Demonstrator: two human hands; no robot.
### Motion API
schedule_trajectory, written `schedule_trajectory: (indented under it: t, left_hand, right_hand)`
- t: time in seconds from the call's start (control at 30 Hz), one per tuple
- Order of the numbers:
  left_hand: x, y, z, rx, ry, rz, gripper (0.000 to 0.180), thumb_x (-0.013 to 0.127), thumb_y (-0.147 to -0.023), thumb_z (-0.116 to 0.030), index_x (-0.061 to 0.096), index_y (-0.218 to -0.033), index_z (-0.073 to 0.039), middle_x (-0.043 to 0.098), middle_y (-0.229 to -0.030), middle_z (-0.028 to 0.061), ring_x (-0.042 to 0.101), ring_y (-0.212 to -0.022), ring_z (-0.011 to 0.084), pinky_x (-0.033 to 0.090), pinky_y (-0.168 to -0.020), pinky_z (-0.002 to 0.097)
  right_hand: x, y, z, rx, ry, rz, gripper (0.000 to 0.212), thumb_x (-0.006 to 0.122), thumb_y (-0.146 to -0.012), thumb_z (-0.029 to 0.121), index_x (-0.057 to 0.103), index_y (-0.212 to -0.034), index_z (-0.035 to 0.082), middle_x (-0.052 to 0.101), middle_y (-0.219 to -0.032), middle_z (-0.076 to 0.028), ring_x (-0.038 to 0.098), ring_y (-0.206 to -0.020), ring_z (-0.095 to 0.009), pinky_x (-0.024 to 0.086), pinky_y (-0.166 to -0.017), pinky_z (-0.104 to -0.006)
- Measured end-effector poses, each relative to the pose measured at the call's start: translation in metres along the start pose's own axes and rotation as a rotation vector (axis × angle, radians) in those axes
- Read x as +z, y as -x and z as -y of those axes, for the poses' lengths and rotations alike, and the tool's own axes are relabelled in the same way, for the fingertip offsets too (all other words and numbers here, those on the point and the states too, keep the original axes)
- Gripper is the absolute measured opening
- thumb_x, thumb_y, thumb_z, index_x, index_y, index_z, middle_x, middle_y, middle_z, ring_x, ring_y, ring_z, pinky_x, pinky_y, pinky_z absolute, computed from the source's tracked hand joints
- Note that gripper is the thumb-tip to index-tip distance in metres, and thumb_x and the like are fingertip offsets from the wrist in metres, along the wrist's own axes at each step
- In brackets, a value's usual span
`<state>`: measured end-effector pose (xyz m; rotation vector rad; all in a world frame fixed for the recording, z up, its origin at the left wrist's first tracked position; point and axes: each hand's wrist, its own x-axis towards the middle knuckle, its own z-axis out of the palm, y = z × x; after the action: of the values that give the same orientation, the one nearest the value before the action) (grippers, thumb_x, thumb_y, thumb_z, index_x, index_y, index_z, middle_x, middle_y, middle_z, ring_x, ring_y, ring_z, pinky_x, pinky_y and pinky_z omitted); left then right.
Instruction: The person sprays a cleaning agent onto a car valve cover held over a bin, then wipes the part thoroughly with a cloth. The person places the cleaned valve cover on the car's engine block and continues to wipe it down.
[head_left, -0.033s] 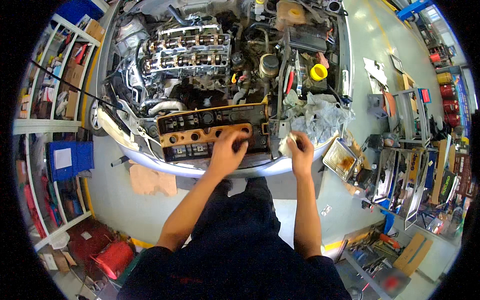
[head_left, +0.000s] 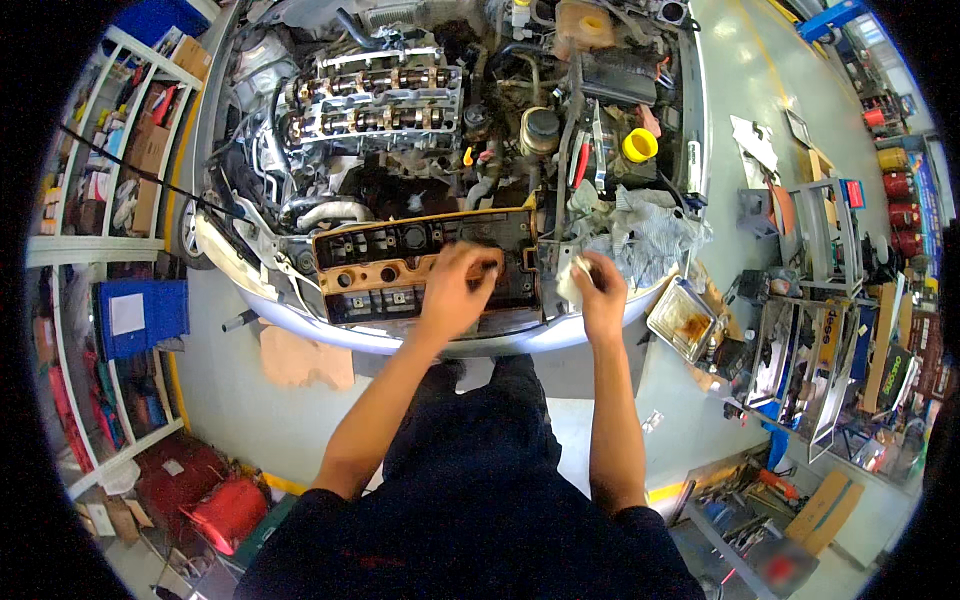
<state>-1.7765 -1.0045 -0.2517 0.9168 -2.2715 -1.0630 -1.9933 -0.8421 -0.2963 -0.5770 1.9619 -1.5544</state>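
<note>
An upturned engine valve cover [head_left: 345,303], black inside with a tan middle strip and round holes, lies across the front of the car's engine bay. Over its right half is my left hand [head_left: 455,295], fingers curled inward and slightly blurred; whatever they may pinch is hidden. Just past the cover's right end, my right hand [head_left: 603,300] is closed on a small crumpled white wipe [head_left: 570,284], held between thumb and fingers. Beyond the cover sits the opened engine [head_left: 375,105], its two camshafts exposed.
A grey rag [head_left: 640,235] lies right of the cover, near a yellow cup [head_left: 639,145] and red-handled pliers [head_left: 580,158]. A stained metal tray [head_left: 683,318] stands off the bumper's right corner. Shelves [head_left: 100,250] line the left; a metal cart [head_left: 800,350] is at right.
My left hand has shifted very slightly upward over the valve cover. The white wipe in my right hand has tilted a little and shows more below the fingers.
</note>
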Motion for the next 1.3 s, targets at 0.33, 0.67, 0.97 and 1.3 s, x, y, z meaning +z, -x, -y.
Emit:
schedule_trajectory:
  t: [0.33, 0.67, 0.97, 1.3]
  left_hand:
    - [0.066, -0.115, 0.045, 0.044, -0.341, 0.145, 0.021, 0.074, -0.094, -0.022, 0.077, -0.111, -0.012, 0.071, -0.118, 0.0043, 0.059, -0.124, 0.0288, 0.039, -0.107, 0.0518]
    - [0.076, -0.118, 0.04, -0.012, -0.258, 0.121, 0.01, 0.073, -0.092, -0.011, 0.072, -0.101, -0.007, 0.072, -0.106, 0.0068, 0.063, -0.115, 0.0295, 0.037, -0.106, 0.0525]
    - [0.074, -0.118, 0.033, -0.051, -0.313, 0.187, 0.013, 0.071, -0.093, -0.01, 0.074, -0.105, -0.006, 0.072, -0.111, 0.0083, 0.061, -0.12, 0.0295, 0.035, -0.11, 0.0519]
    - [0.078, -0.112, 0.031, -0.084, -0.285, 0.123, 0.012, 0.073, -0.093, -0.012, 0.074, -0.105, -0.008, 0.072, -0.109, 0.0061, 0.062, -0.12, 0.0276, 0.035, -0.108, 0.0513]
  right_hand:
    - [0.079, -0.132, -0.011, -0.064, 0.044, 0.109, 0.027, 0.089, -0.085, 0.014, 0.072, -0.099, -0.001, 0.076, -0.091, -0.01, 0.069, -0.084, -0.018, 0.056, -0.08, -0.0337]
    - [0.082, -0.122, -0.009, -0.111, 0.078, 0.0, 0.025, 0.088, -0.085, 0.012, 0.068, -0.094, 0.0, 0.072, -0.087, -0.014, 0.066, -0.077, -0.021, 0.053, -0.075, -0.0366]
    - [0.087, -0.113, 0.003, -0.108, 0.177, -0.064, 0.026, 0.088, -0.085, 0.014, 0.068, -0.093, 0.0, 0.072, -0.084, -0.018, 0.069, -0.074, -0.03, 0.054, -0.073, -0.0416]
    - [0.069, -0.119, -0.003, -0.02, -0.024, -0.216, 0.024, 0.088, -0.087, 0.012, 0.07, -0.096, -0.001, 0.077, -0.095, -0.014, 0.069, -0.082, -0.021, 0.055, -0.08, -0.0357]
